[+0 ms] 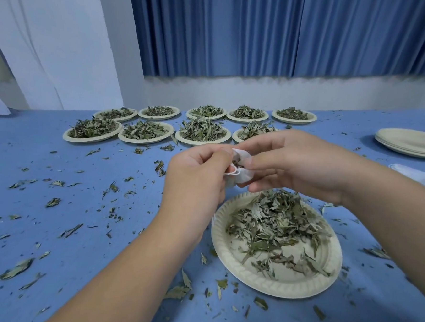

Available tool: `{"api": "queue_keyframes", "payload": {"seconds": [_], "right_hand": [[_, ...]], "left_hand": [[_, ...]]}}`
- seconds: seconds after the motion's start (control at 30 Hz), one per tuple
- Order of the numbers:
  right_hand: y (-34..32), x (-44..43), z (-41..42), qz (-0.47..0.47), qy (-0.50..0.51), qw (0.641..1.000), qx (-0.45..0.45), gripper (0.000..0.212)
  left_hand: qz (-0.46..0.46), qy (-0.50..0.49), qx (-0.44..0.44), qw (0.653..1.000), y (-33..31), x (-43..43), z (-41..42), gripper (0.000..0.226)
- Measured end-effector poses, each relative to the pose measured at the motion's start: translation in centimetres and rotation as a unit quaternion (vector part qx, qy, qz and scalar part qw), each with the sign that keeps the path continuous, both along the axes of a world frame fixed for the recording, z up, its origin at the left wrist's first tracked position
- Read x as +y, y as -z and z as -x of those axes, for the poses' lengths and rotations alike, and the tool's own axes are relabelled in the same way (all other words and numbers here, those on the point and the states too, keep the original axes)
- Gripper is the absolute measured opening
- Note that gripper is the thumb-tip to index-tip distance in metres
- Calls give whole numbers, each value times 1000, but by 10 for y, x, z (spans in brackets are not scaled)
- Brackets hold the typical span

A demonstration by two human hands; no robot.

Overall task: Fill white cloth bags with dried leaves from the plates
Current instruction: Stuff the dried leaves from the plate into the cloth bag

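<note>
Near plate (286,282) on the blue counter (53,225) holds a loose heap of dried leaves (277,224), part of its bottom bare. Just above it, both hands hold a small white cloth bag (243,173): left hand (198,175) grip pinches the mouth edge, right hand (298,163) grip pinches the body. Dark bits inside, probably leaves. Beyond the near plate sit nine leaf-filled plates (90,140); far right of it, a stack of plates (406,150).
</note>
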State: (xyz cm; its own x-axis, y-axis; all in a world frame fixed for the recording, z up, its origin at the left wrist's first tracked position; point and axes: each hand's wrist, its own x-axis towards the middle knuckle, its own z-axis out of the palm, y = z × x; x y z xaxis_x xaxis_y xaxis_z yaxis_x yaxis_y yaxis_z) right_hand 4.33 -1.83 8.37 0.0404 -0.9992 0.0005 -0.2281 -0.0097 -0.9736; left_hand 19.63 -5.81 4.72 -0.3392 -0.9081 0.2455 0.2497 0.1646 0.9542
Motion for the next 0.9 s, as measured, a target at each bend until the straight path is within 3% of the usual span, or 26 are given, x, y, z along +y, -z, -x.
{"api": "queue_keyframes", "payload": {"seconds": [0.23,0.47,0.57,0.8,0.9], "right_hand": [[8,-5,-7,41,94,994,40,17],[12,-23,-21,57,199,956,207,27],[11,-28,-25,45,200,938,278,31],[12,-20,-23,43,159,971,171,11],[11,-16,-18,57,154,973,164,12]], "left_hand": [[8,16,-12,1000,1,3,2,21],[12,30,-13,999,0,6,3,16],[24,22,-27,999,0,4,2,17],[66,-29,-69,995,1,-2,1,18],[79,-45,-82,993,2,-1,1,19]]}}
